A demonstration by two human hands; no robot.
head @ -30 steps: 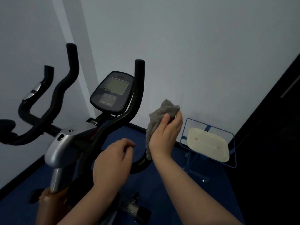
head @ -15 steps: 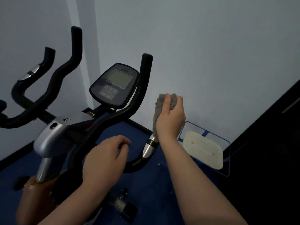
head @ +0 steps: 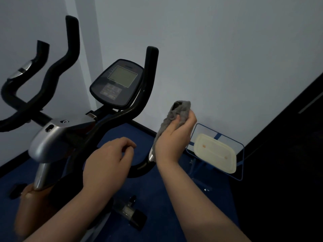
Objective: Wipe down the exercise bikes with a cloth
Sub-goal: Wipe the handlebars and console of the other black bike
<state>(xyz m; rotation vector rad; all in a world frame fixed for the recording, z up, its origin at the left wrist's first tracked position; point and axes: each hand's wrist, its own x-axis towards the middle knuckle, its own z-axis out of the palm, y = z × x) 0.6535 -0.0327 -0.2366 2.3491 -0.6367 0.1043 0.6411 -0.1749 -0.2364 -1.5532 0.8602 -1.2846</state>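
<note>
Fingers (head: 183, 124) of right hand (head: 172, 142) curled round one grey cloth (head: 176, 114), which is wrapped on the right handlebar grip (head: 151, 155) of the exercise bike (head: 57, 137). Left hand (head: 106, 163) nearer, just left of that grip, fingers loosely curled, holding nothing; contact with the bar unclear. One pedal (head: 130, 213) below. Beyond the grip: one console (head: 118, 83), two upright bar ends. Right of the grip, one blue wire stand (head: 242, 163) bearing one cream tray (head: 215, 151), against the wall (head: 227, 58).
</note>
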